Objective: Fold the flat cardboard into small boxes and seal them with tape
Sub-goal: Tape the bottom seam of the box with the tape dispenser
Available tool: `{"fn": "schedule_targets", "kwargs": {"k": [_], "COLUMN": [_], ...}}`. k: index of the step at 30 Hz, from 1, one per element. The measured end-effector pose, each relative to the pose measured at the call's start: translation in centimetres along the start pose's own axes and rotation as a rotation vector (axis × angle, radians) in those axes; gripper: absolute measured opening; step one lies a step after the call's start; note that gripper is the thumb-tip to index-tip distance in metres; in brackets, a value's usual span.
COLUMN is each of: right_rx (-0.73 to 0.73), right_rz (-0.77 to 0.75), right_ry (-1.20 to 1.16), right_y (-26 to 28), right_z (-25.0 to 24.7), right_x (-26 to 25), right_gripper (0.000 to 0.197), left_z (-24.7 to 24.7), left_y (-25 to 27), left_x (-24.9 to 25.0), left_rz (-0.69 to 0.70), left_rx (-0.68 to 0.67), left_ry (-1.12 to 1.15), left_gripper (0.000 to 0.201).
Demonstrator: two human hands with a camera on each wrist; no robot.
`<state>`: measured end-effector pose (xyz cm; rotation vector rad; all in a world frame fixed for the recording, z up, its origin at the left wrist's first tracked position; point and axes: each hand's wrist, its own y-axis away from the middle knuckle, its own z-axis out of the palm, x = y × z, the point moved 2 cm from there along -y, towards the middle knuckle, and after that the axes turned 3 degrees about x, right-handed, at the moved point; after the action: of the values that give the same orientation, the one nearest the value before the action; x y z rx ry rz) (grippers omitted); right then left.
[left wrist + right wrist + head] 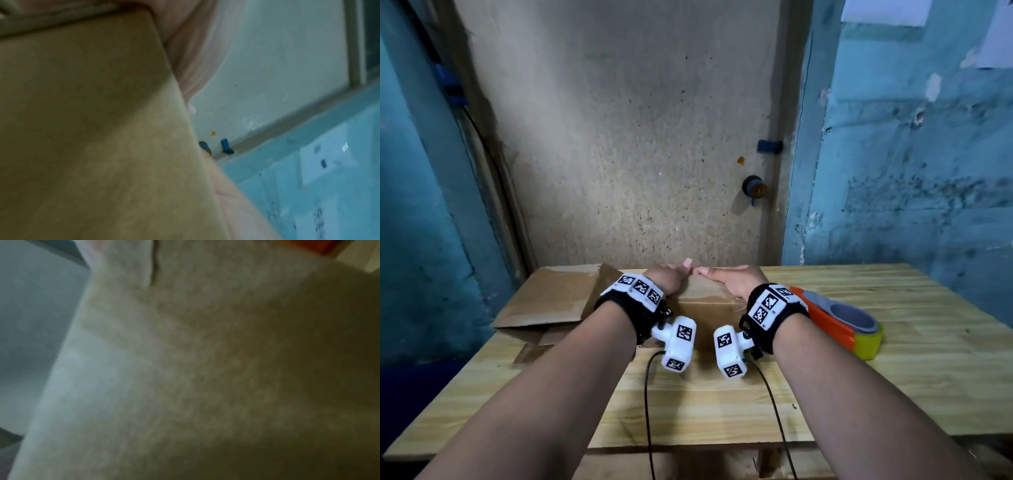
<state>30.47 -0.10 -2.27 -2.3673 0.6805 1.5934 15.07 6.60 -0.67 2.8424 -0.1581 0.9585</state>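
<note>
A brown cardboard box [705, 305] stands at the far middle of the wooden table [722, 411]. My left hand [666, 277] and right hand [736, 281] both lie on its top, fingertips nearly meeting at the far edge. The right hand's fingers are flat on the cardboard. In the left wrist view the cardboard [92, 129] fills the left side, with fingers [195, 56] stretched along its edge. The right wrist view is blurred: cardboard [205, 369] close up and a finger [123, 259] at the top. How far the box is folded is hidden under the hands.
More flat cardboard [551, 298] lies on the table to the left of the box. An orange and grey tape dispenser [839, 322] with a yellow roll lies to the right, close to my right wrist. A wall and door stand just behind the table.
</note>
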Motion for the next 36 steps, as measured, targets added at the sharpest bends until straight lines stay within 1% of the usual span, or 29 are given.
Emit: {"fn": "schedule_targets", "kwargs": {"k": [2, 3, 6, 8, 10, 11, 14, 17, 20, 22, 25, 26, 28, 31, 32, 33, 36], "right_rx": [0.021, 0.031, 0.079, 0.116, 0.141, 0.145, 0.125, 0.112, 0.119, 0.153, 0.178, 0.179, 0.157, 0.113, 0.102, 0.087, 0.056], "right_rz": [0.016, 0.018, 0.03, 0.013, -0.003, -0.011, -0.021, -0.011, -0.002, -0.006, -0.019, -0.03, -0.06, -0.069, -0.067, -0.064, -0.059], "right_ry": [-0.022, -0.041, -0.09, -0.117, -0.149, -0.165, -0.168, -0.149, -0.173, -0.201, -0.198, -0.2, -0.22, -0.208, -0.204, -0.2, -0.188], "right_y": [-0.3, -0.1, 0.0, 0.2, 0.4, 0.6, 0.8, 1.1, 1.2, 1.0, 1.2, 1.1, 1.2, 1.5, 1.5, 1.7, 2.2], "right_z": [0.2, 0.1, -0.1, -0.2, -0.2, -0.3, -0.2, -0.1, 0.3, 0.5, 0.8, 0.8, 0.8, 0.8, 0.9, 0.9, 1.0], "right_x": [0.2, 0.2, 0.4, 0.5, 0.6, 0.6, 0.3, 0.0, 0.0, 0.0, 0.0, 0.0, 0.2, 0.3, 0.3, 0.3, 0.1], "right_gripper": [0.064, 0.068, 0.074, 0.07, 0.064, 0.063, 0.058, 0.046, 0.04, 0.038, 0.033, 0.032, 0.03, 0.034, 0.033, 0.031, 0.025], "left_z": [0.2, 0.4, 1.1, 1.0, 0.6, 0.4, 0.3, 0.4, 0.7, 1.3, 2.0, 2.2, 1.7, 0.9, 0.9, 0.8, 1.3], "left_y": [-0.8, -1.2, -2.2, -2.3, -1.7, -1.1, 0.0, 2.1, 4.4, 5.9, 6.9, 6.3, 6.0, 5.9, 6.0, 6.6, 7.4], "left_x": [0.2, 0.1, -0.2, -0.9, -1.7, -2.0, -2.6, -2.2, -1.2, -0.4, -0.4, -0.8, -1.2, -1.4, -1.6, -1.7, -2.0], "left_rz": [-0.024, -0.018, -0.012, -0.009, -0.019, -0.035, -0.031, -0.006, 0.062, 0.068, 0.131, 0.156, 0.2, 0.259, 0.284, 0.296, 0.305], "left_rx": [-0.049, -0.078, -0.161, -0.17, -0.135, -0.112, -0.044, 0.042, 0.105, 0.141, 0.135, 0.125, 0.106, 0.097, 0.108, 0.109, 0.135], "left_ry": [-0.028, -0.005, 0.149, 0.153, 0.079, 0.062, -0.02, -0.087, -0.399, -0.46, -0.408, -0.397, -0.404, -0.357, -0.368, -0.378, -0.397], "left_gripper": [0.067, 0.066, 0.065, 0.073, 0.082, 0.083, 0.082, 0.077, 0.073, 0.068, 0.064, 0.065, 0.069, 0.059, 0.06, 0.062, 0.079]}}
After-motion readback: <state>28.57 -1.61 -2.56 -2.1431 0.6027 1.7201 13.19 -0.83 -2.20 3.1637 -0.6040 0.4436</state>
